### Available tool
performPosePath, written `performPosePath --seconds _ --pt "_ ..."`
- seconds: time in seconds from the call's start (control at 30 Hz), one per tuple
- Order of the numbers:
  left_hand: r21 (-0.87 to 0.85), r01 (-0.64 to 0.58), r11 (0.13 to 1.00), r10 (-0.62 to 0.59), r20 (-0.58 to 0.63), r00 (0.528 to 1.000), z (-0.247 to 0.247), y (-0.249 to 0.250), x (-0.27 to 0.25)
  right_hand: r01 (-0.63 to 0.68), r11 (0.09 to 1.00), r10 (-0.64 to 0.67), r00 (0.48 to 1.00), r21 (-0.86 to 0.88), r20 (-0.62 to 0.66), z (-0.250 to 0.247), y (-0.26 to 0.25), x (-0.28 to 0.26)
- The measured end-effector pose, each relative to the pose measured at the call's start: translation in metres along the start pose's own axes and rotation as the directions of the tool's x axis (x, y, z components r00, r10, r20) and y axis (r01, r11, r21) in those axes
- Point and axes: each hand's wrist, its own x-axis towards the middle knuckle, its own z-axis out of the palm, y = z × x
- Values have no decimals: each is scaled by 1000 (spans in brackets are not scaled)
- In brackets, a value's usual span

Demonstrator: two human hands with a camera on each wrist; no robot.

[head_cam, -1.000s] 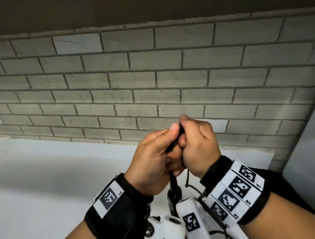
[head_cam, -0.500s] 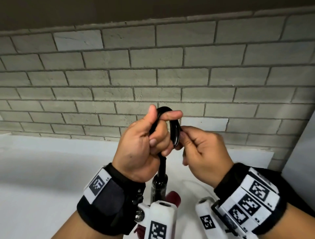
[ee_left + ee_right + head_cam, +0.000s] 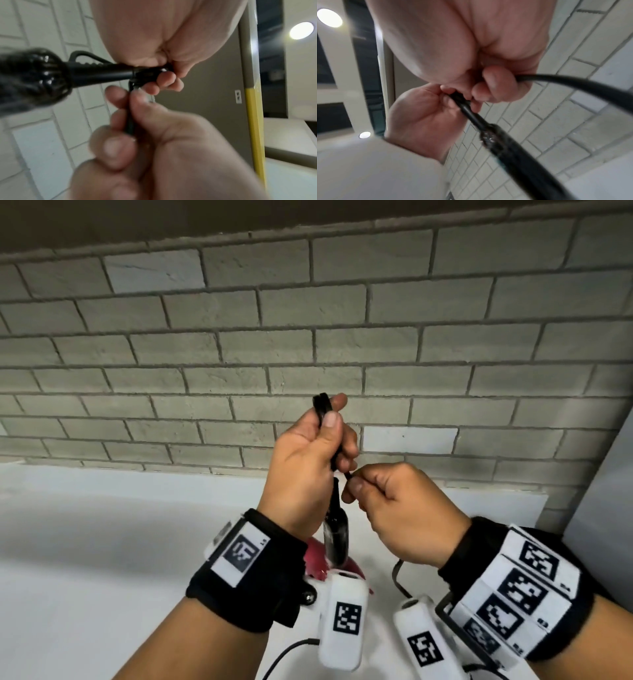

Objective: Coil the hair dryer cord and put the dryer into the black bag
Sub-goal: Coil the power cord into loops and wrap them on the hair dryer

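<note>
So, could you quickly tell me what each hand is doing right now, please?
Left hand: closed, gripping the coiled loops of the black cord.
Right hand: closed, pinching the cord beside the left hand.

Bathroom (likely), brick tiles point(image 3: 308, 350), white counter point(image 3: 102, 542)

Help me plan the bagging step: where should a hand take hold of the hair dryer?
Probably the black handle, gripped from the side: it hangs upright below the left hand, a slim shaft. The red body is mostly hidden.
</note>
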Motion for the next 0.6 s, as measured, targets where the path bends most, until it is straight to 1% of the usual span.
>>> performPosePath --seconds 0.1,0.13,0.2,0.27,0.33,0.37,0.4,0.43,0.47,0.5,0.53,0.57,0.6 --pt "166 -87 982 102 -86 991 7 -9 1 -78 984 68 996 161 64 3 -4 -1" --pt "203 -115 972 137 -102 985 7 -10 3 -84 974 72 995 210 65 4 -6 -3" --pt "264 -149 953 185 -120 975 4 -12 8 -70 964 56 997 255 60 6 -9 -10" --pt "316 -165 934 210 -114 971 -1 -14 13 -46 976 37 998 215 45 7 -10 -17" --pt "355 -174 919 214 -78 974 -7 -16 15 -57 988 54 998 146 23 8 -7 -20" --pt "378 -171 910 204 -47 978 -8 -18 14 -83 984 81 997 159 19 8 -7 -19" --pt "406 -165 899 186 -11 983 -10 -20 13 -129 964 126 992 234 28 8 -6 -17" --pt "440 -163 883 166 31 986 -11 -24 10 -192 908 185 981 373 57 6 -5 -13" --pt "472 -171 865 151 80 985 -12 -27 7 -262 797 240 964 544 112 2 -6 -9" --pt "507 -190 841 142 134 981 -13 -30 4 -337 659 285 939 672 191 -4 -7 -6" --pt "547 -219 808 138 187 973 -13 -32 1 -410 547 321 908 730 269 -10 -9 -3" --pt "594 -255 763 137 237 962 -14 -33 -2 -473 503 350 877 723 330 -15 -9 -1" --pt "636 -297 712 136 290 947 -14 -33 -4 -524 515 374 849 678 373 -18 -9 0"
